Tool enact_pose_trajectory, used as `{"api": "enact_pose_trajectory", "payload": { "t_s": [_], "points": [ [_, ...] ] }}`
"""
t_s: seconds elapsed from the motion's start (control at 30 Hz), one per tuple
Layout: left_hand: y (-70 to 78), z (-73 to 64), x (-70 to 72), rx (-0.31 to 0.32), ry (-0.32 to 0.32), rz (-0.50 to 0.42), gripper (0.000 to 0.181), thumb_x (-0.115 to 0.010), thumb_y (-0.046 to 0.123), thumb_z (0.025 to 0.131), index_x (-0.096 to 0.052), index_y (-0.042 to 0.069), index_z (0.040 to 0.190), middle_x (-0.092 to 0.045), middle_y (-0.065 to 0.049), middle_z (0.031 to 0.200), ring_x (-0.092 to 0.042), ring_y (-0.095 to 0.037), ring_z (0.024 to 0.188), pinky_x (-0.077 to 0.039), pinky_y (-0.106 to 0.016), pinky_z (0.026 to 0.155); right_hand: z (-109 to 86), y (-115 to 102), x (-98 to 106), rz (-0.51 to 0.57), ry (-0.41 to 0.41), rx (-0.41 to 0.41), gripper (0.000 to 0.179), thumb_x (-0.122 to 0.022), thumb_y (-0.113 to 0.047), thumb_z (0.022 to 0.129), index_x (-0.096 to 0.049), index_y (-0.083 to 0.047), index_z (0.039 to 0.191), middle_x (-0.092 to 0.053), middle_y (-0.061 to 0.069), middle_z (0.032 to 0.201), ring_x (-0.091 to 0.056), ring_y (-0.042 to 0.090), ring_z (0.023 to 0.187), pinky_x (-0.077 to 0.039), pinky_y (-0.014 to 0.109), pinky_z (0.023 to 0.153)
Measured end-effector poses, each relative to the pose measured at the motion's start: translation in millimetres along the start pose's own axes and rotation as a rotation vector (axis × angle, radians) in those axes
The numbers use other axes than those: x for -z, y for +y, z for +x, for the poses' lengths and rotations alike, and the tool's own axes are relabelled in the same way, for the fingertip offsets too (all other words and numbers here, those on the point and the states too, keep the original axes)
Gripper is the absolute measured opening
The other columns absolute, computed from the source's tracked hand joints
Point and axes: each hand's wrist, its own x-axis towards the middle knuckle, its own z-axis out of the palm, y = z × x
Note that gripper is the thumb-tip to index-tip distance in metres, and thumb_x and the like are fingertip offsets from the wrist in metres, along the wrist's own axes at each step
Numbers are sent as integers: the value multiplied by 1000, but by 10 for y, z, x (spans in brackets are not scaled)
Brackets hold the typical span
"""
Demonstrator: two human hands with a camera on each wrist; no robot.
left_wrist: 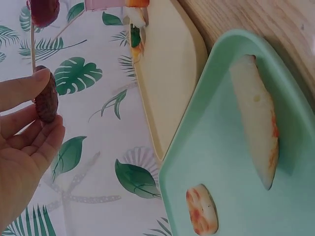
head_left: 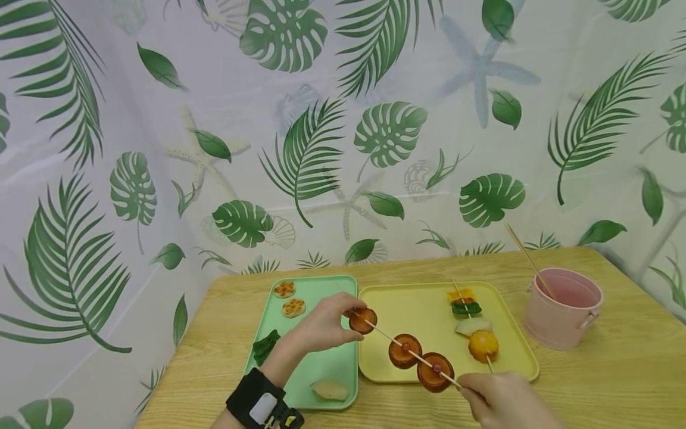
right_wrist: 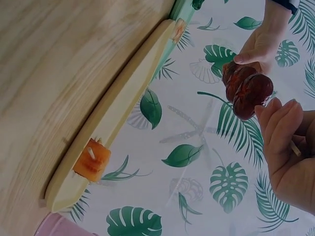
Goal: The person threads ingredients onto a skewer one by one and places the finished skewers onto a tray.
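In the head view a thin wooden skewer (head_left: 383,332) slants above the trays, threaded with brown round pieces like mushroom caps. My left hand (head_left: 324,325) pinches the cap at the far end (head_left: 363,320), thumb and fingers on either side, as the left wrist view also shows of that cap (left_wrist: 47,101). Two more caps, a middle one (head_left: 405,351) and a nearer one (head_left: 435,372), sit against each other along the stick. My right hand (head_left: 506,396) grips the skewer's near end; its stick end (right_wrist: 295,148) pokes out between the fingers in the right wrist view.
A green tray (head_left: 305,393) holds two lotus-like slices (head_left: 293,307), a dark green leafy piece (head_left: 265,347) and a pale wedge (head_left: 329,389). On the yellow tray (head_left: 407,292) lies a loaded skewer with a yellow round piece (head_left: 483,345). A pink bucket (head_left: 557,322) holds sticks.
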Motion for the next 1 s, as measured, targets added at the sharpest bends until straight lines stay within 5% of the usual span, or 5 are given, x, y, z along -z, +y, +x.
{"api": "enact_pose_trajectory", "payload": {
  "t_s": [0.17,0.3,0.5,0.7,1.0],
  "points": [
    [20,18,-54,-8,-33,54,43,-75,12,78,-60,3,116,-58,-8,110,-55,-19,100,-45,-30,84,52,-27,-76,30,-12,-31,7,-62,-3,85,-67,-7,83,-46,-15,61,-37,-3,51,-35,20,46],
    [21,21,-91,8,41,132,44,-75,14,78,-59,2,117,-56,-11,114,-49,-27,109,-41,-37,89,79,-54,-122,34,43,-83,11,-61,-3,86,-65,-11,79,-46,-14,60,-36,-3,49,-34,20,46],
    [33,48,-142,178,224,111,49,-73,24,80,-56,0,119,-54,-14,113,-52,-28,103,-45,-39,82,154,-70,-147,23,164,-150,28,-60,-1,86,-53,-19,65,-36,-14,54,-31,-2,45,-32,19,45],
    [70,131,-267,323,236,-16,44,-73,29,80,-58,0,110,-59,-12,103,-57,-27,91,-47,-35,71,229,-76,-168,74,165,-250,11,-61,-1,85,-70,-6,88,-51,-10,58,-40,0,44,-38,20,45],
    [86,188,-361,262,405,-20,22,-73,16,79,-65,3,95,-62,-2,82,-59,-20,74,-45,-26,61,251,-118,-240,118,184,-214,11,-61,1,85,-70,-3,90,-51,-9,56,-39,-2,44,-38,19,44]
  ]
}}
